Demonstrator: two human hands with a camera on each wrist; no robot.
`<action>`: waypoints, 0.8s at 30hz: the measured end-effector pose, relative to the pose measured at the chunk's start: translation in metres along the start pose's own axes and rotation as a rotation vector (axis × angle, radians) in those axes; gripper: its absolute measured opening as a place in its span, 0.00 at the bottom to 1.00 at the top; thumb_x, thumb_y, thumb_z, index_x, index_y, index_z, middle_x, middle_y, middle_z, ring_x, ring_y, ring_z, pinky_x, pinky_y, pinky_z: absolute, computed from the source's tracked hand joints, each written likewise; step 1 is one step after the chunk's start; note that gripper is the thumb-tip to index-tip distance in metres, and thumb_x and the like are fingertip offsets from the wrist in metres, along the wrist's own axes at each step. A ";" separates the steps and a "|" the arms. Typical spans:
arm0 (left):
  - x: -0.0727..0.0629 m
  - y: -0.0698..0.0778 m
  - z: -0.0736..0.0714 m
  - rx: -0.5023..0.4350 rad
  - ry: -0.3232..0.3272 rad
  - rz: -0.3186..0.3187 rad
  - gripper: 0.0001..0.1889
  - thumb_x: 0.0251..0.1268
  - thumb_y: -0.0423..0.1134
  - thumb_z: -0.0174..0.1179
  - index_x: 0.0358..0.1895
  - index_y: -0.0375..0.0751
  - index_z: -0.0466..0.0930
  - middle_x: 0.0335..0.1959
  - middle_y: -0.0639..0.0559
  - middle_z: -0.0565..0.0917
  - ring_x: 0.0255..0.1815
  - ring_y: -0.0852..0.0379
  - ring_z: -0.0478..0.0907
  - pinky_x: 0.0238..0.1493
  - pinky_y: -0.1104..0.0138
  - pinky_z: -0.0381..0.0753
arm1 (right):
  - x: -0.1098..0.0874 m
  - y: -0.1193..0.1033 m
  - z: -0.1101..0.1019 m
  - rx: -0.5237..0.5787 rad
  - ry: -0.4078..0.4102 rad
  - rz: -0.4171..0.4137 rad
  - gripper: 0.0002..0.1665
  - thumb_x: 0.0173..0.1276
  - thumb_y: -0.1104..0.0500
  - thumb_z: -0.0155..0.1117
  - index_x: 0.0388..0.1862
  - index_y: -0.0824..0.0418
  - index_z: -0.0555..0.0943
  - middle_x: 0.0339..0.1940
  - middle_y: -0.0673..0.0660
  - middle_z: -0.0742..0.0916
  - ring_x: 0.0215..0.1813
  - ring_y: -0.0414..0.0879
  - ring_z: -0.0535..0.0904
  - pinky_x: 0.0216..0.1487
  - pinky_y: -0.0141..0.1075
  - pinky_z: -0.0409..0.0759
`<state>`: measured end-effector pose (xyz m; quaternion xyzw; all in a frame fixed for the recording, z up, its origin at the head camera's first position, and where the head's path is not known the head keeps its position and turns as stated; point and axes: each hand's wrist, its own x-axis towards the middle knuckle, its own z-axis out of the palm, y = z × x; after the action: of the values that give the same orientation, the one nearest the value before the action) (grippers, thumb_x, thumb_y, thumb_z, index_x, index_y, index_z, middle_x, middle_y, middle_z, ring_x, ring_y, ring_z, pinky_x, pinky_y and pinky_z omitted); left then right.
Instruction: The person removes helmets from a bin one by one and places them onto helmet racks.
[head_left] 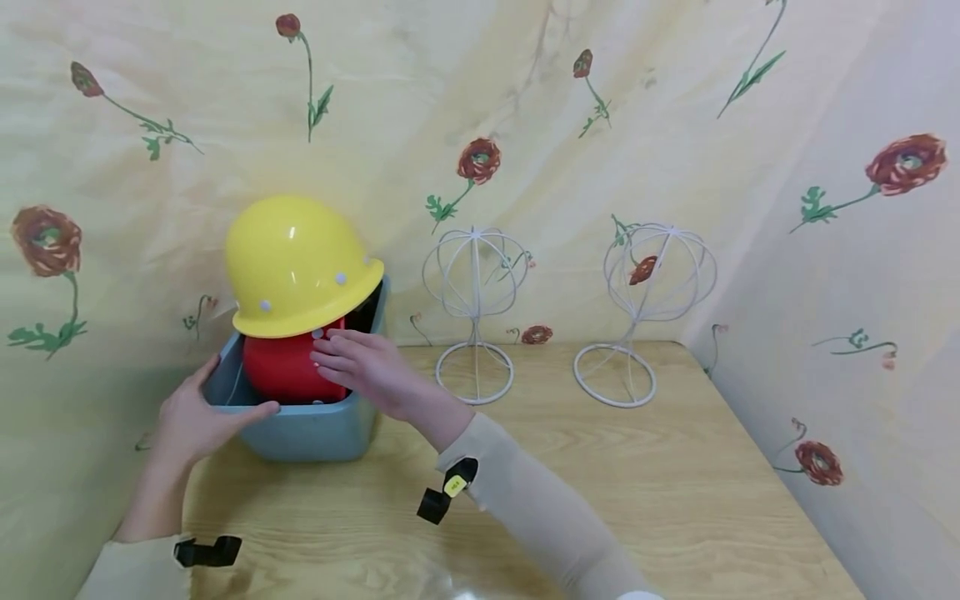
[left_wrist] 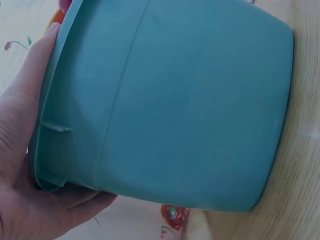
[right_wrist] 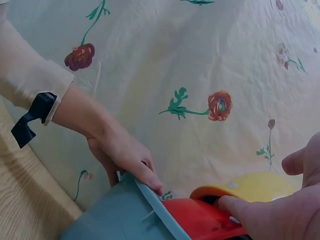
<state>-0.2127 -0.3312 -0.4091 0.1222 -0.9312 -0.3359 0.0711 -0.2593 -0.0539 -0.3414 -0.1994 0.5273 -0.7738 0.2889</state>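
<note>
A blue plastic bin (head_left: 307,435) stands on the table against the back wall. A red hard hat (head_left: 281,367) with pale rivets sits inside it. On top, tilted and partly above the rim, lies a yellow hard hat (head_left: 300,258). My left hand (head_left: 198,417) grips the bin's near left corner, thumb along the rim; in the left wrist view the fingers curl under the lip of the bin (left_wrist: 175,110). My right hand (head_left: 367,371) reaches over the bin's right side with fingers extended, the fingertips at the red hard hat just below the yellow brim.
Two white wire stands with globe-shaped tops are on the table to the right, a nearer-centre stand (head_left: 475,312) and a farther-right stand (head_left: 633,321). Something black (head_left: 365,315) shows inside the bin. Flower-patterned cloth (head_left: 525,100) covers the walls behind the wooden table (head_left: 600,483).
</note>
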 end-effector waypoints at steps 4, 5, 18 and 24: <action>-0.001 0.001 0.002 -0.018 0.012 -0.021 0.69 0.57 0.67 0.75 0.88 0.38 0.39 0.83 0.20 0.52 0.78 0.17 0.54 0.65 0.24 0.72 | 0.004 -0.001 0.006 0.066 0.005 0.029 0.32 0.89 0.59 0.45 0.84 0.72 0.57 0.84 0.69 0.69 0.85 0.63 0.65 0.84 0.53 0.64; -0.001 0.000 0.003 -0.025 0.016 -0.025 0.69 0.57 0.67 0.75 0.88 0.38 0.39 0.83 0.20 0.52 0.79 0.18 0.54 0.65 0.24 0.72 | 0.005 -0.001 0.008 0.083 0.009 0.035 0.33 0.89 0.59 0.45 0.85 0.71 0.57 0.84 0.69 0.69 0.85 0.63 0.65 0.85 0.53 0.64; -0.001 -0.001 0.006 -0.062 0.044 -0.032 0.68 0.57 0.65 0.76 0.89 0.41 0.39 0.84 0.21 0.52 0.79 0.19 0.54 0.65 0.25 0.73 | 0.018 -0.002 0.023 0.186 0.096 0.044 0.34 0.89 0.59 0.46 0.85 0.71 0.54 0.85 0.70 0.66 0.86 0.66 0.63 0.85 0.53 0.63; -0.001 -0.002 0.006 -0.049 0.036 -0.027 0.67 0.58 0.65 0.75 0.88 0.40 0.40 0.83 0.21 0.53 0.78 0.18 0.54 0.65 0.25 0.73 | 0.021 -0.005 0.038 0.333 0.198 0.047 0.35 0.88 0.59 0.47 0.86 0.70 0.53 0.85 0.72 0.63 0.87 0.69 0.59 0.87 0.53 0.61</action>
<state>-0.2125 -0.3283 -0.4151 0.1391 -0.9196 -0.3572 0.0860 -0.2531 -0.0933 -0.3230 -0.0594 0.4223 -0.8591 0.2828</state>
